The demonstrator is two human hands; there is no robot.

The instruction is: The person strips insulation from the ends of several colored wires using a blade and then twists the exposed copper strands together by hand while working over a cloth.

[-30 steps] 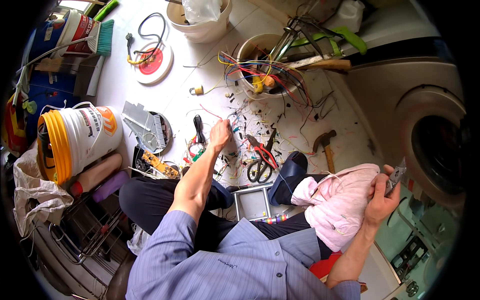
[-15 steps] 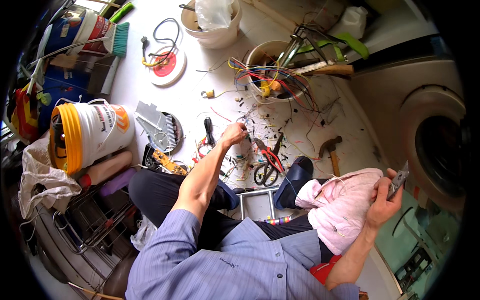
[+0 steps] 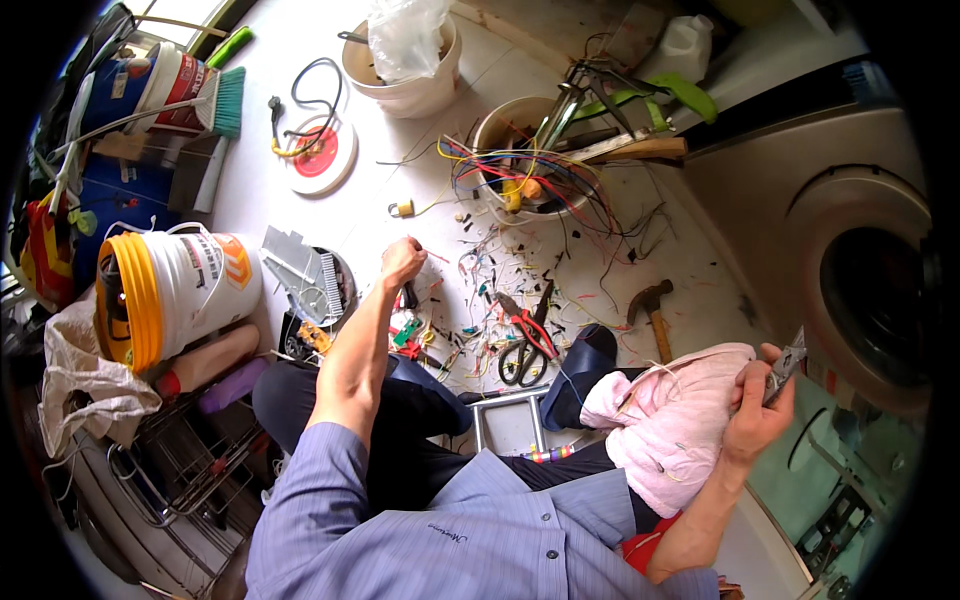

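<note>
Across pale floor tiles [image 3: 260,190], a scatter of short wire scraps [image 3: 500,265]. Clamped in the right grip [image 3: 758,405], between thumb and fingers, a small silvery-grey object [image 3: 785,370], held above the pink cloth [image 3: 675,425] draped over the right leg and well apart from the other hand. Lowered over the tiles, the left grip [image 3: 403,260], with fingers drawn together; impossible to tell if pinching anything. Just beside those fingers, to the right, a thin red wire [image 3: 437,257]; just below in view, partly hidden by the forearm, a black cable [image 3: 409,297]. Farther right, red-handled pliers [image 3: 525,322] near black scissors [image 3: 520,365], then a wooden-handled hammer [image 3: 655,320]. To the left, a shallow round tray [image 3: 346,280] with grey metal pieces in it. Higher up, a whitish tool bucket [image 3: 508,122] crammed with tools, with coloured wires [image 3: 480,160] spilling over the rim; beside it, another pale bucket [image 3: 410,100] with a crumpled plastic bag [image 3: 408,40] in its mouth. At far left, a yellow-banded white bucket [image 3: 210,275], with dark and yellow contents too dim to name.
</note>
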